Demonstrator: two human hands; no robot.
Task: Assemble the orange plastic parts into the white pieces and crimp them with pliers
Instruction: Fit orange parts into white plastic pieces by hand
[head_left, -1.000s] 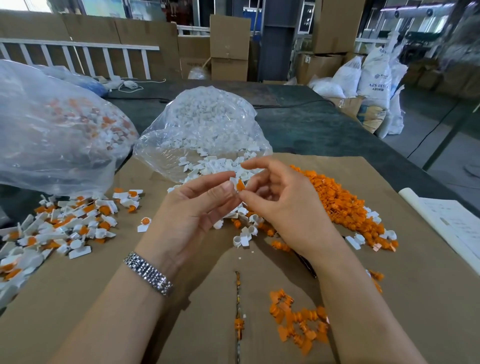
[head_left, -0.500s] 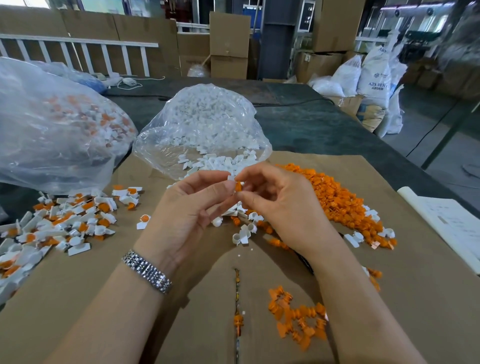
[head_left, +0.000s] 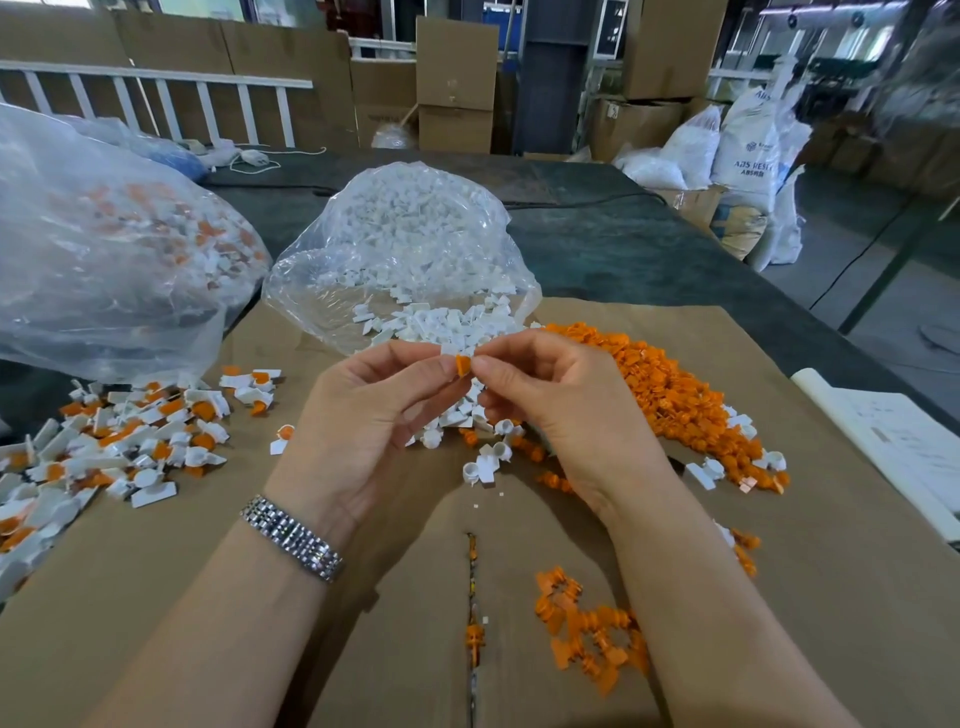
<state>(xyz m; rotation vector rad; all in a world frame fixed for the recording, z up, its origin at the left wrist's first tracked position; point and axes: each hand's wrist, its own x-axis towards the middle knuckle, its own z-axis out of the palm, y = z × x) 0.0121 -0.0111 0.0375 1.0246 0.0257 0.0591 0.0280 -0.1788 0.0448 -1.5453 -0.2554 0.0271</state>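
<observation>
The left hand (head_left: 363, 415) is pinching a white piece (head_left: 450, 349) while the right hand (head_left: 561, 395) is pinching an orange part (head_left: 463, 364) against it. If misaligned, the part is likely popping out into the loose orange pile (head_left: 670, 395).

Single head-worn wide-angle view, facing forward and down, close over surface (head_left: 857, 597); warehouse background at top; no second view.

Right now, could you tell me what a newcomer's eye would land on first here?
First, the two hands raised mid-frame: the left hand and right hand pinch one white piece and an orange part between them. Next, the bright orange heap on the cardboard to the right, and the clear bag of white pieces just behind the hands.
</observation>
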